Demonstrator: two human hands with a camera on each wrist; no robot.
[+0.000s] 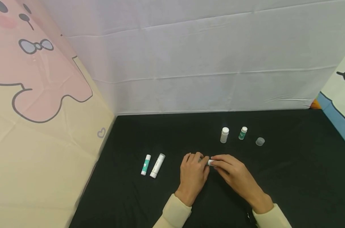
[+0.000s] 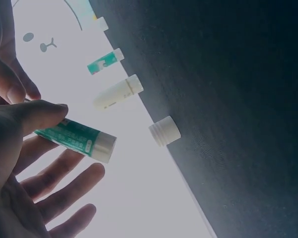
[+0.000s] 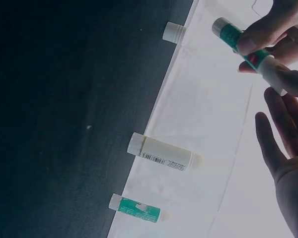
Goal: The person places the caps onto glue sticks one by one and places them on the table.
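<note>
A green glue stick (image 2: 72, 135) lies between the two hands, its middle pinched between the left hand's (image 1: 193, 174) thumb and fingers. The left hand's other fingers spread out beneath it in the left wrist view. At the stick's white end (image 1: 210, 162), the right hand (image 1: 236, 174) grips with thumb and fingertips, its remaining fingers extended. The pale opposite end (image 3: 220, 26) sticks out past the left thumb. Most of the stick is hidden by the left hand in the head view.
Beyond the hands stand a white glue stick (image 1: 224, 135), a small green one (image 1: 242, 133) and a translucent cap (image 1: 260, 141). To the left lie a green glue stick (image 1: 145, 165) and a white one (image 1: 157, 166). Both wrist views show a ridged white cap (image 2: 165, 131) on the black table (image 1: 297, 177).
</note>
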